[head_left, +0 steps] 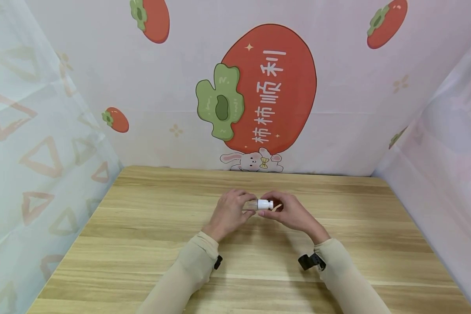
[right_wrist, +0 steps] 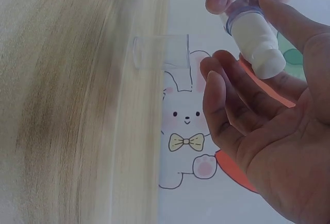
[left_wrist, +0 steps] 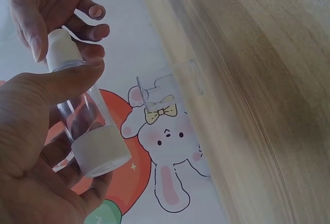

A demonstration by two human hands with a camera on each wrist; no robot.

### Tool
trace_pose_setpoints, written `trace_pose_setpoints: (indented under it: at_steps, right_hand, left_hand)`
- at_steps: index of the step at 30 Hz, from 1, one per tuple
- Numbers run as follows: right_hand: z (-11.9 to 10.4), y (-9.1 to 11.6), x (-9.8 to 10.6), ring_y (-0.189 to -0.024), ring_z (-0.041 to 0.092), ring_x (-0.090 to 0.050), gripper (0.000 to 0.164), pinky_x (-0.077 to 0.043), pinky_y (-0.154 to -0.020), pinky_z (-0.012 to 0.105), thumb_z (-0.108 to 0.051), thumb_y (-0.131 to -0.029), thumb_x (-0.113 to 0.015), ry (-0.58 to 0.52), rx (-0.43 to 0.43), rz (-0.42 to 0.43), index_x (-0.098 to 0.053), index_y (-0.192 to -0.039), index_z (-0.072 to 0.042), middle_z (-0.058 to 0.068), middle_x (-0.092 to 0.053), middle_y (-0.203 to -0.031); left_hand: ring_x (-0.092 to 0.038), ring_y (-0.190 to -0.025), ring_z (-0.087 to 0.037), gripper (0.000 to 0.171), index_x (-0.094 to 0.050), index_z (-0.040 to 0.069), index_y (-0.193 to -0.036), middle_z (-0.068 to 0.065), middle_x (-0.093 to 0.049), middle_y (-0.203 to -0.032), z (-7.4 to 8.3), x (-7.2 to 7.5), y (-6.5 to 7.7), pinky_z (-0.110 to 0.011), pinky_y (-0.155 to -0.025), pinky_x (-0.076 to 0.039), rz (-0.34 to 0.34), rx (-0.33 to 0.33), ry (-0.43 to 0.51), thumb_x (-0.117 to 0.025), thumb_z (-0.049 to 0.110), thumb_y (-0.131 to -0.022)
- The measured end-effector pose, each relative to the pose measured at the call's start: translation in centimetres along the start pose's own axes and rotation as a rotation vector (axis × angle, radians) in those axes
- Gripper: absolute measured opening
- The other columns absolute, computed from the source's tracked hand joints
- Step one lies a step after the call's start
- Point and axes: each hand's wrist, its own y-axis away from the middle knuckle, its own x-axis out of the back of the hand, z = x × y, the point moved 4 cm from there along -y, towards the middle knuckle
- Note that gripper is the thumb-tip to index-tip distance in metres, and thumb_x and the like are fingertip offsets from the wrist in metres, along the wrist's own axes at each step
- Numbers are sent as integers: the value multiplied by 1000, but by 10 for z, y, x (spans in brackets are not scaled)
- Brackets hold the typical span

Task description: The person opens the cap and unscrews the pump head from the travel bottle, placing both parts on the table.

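Note:
A small clear bottle [left_wrist: 82,113] with a white base [left_wrist: 102,152] and a white top [right_wrist: 252,43] is held sideways between the hands, above the table. My left hand [head_left: 229,211] grips its clear body, thumb across it near the collar. At the white top, my right hand [head_left: 292,211] has the thumb on one side and the index finger on the other; its remaining fingers [right_wrist: 214,87] curl loosely apart from the bottle. A transparent cap [right_wrist: 162,51] lies on the table beyond, visible in both wrist views.
The wooden table [head_left: 149,244] runs back to a printed cloth wall [head_left: 337,144] with persimmons and a rabbit. Cloth also closes off the left and right sides. A black strap [head_left: 312,261] sits at the right sleeve.

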Motion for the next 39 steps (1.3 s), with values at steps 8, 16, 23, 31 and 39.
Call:
trace_pose_setpoints:
  at_steps: [8,16,23,31,39]
  right_hand:
    - [-1,0,-2,-86,18,-63,31,-56,-74,32,-31,-93,-76,2,6,5,-70,-117,-14,-1,-68,-101]
    - [-4,-2,-4,-81,19,-61,22,-54,-67,31,-28,-96,-73,-15,-15,23,-70,-114,-14,0,-67,-99]
    - [-6,-2,-6,-80,18,-59,19,-53,-65,30,-23,-96,-73,2,-8,37,-71,-111,-12,-1,-67,-97]
    - [-6,-2,-7,-78,18,-58,17,-52,-63,29,-22,-95,-73,35,4,49,-71,-110,-13,-1,-66,-95]
    - [-8,0,-6,-80,19,-58,21,-52,-65,29,-14,-91,-78,61,63,78,-70,-111,-14,-3,-67,-96]
  left_hand:
    - [-64,-108,-24,37,-75,15,-114,-2,-72,-111,2,-1,0,-47,-95,-52,20,-9,-20,-89,23,-80]
    - [-65,-108,-24,38,-75,13,-114,-2,-73,-109,4,1,0,-46,-96,-52,43,-36,-23,-89,23,-80]
    - [-65,-106,-23,36,-76,14,-113,0,-73,-107,4,0,1,-44,-93,-53,32,-32,-1,-88,25,-81]
    - [-66,-106,-23,35,-77,14,-114,-1,-74,-108,3,2,-1,-43,-90,-54,-7,-10,29,-87,26,-83]
    - [-66,-95,-17,35,-77,12,-116,-1,-74,-104,1,2,-1,-37,-81,-56,-60,15,105,-85,26,-85]
